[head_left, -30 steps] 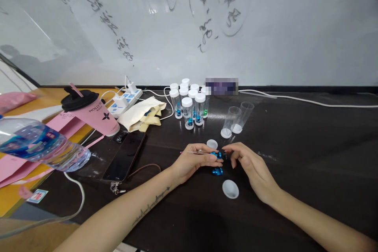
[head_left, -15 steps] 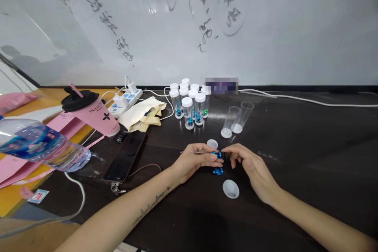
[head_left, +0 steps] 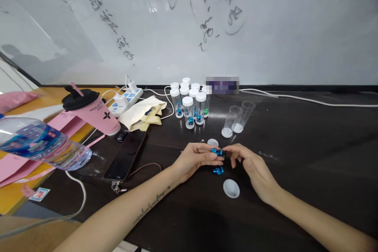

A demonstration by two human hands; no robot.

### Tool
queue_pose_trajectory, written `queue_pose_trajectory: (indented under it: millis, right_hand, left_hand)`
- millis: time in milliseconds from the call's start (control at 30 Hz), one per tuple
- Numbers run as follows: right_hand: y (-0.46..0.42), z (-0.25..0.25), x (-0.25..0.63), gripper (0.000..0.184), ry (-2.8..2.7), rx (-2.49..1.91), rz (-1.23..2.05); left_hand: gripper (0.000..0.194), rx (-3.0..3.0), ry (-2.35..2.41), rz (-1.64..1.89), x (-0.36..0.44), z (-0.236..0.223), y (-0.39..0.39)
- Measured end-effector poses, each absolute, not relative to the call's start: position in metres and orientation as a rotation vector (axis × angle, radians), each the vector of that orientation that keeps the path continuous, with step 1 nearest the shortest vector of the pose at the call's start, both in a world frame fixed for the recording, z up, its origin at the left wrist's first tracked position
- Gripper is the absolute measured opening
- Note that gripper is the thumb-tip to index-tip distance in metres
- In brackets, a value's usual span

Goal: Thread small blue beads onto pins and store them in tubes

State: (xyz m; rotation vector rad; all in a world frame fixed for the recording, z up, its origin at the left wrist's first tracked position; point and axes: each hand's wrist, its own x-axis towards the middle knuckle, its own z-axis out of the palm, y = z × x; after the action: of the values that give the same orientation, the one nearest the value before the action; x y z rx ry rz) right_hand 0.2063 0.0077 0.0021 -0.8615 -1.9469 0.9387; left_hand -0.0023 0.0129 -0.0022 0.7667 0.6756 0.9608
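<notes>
In the head view, my left hand [head_left: 196,159] pinches a small shiny blue metal part [head_left: 217,152] with a black end and a thin rod running back over the fingers. My right hand [head_left: 251,163] has thumb and forefinger bent at that black end, touching it; its other fingers are curled. A second blue metal piece [head_left: 218,170] lies on the dark table just below my left fingertips. Closer to me rests a white round cap [head_left: 231,188]. Another white cap [head_left: 212,142] sits behind my left hand, partly hidden by it.
Two uncapped clear tubes [head_left: 232,120] stand beyond my right hand. Several white-capped tubes [head_left: 188,113] with blue or green parts inside are grouped at the back. Leftward lie a phone [head_left: 126,155], a cloth pouch [head_left: 141,112], a power strip [head_left: 126,100], a pink cup [head_left: 103,114] and a water bottle [head_left: 53,141].
The blue part between my fingers has turned slightly, and its thin rod sits at a different angle. Both hands stay in nearly the same place.
</notes>
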Motion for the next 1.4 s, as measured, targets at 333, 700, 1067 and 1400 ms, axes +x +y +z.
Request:
queue_pose_trajectory:
  millis: [333, 700, 1067, 1400]
  right_hand:
    - [0.0082, 0.0031, 0.1994, 0.014, -2.032, -1.075, 0.815]
    - [0.0081, 0.0022, 0.2065, 0.032, -2.021, -0.931, 0.825]
    - [0.0079, 0.0016, 0.2072, 0.046, -1.987, -0.874, 0.873]
    - [0.0074, 0.0026, 0.2058, 0.051, -1.984, -0.886, 0.856]
  left_hand:
    - [0.032, 0.756, 0.691, 0.964, -0.0013, 0.001, 0.0125]
    - [0.032, 0.749, 0.68, 0.987, -0.0021, -0.0006, 0.0127]
    - [0.028, 0.759, 0.672, 0.983, -0.0024, 0.0002, 0.0122]
    - [0.03, 0.761, 0.675, 0.99, -0.0022, -0.0004, 0.0122]
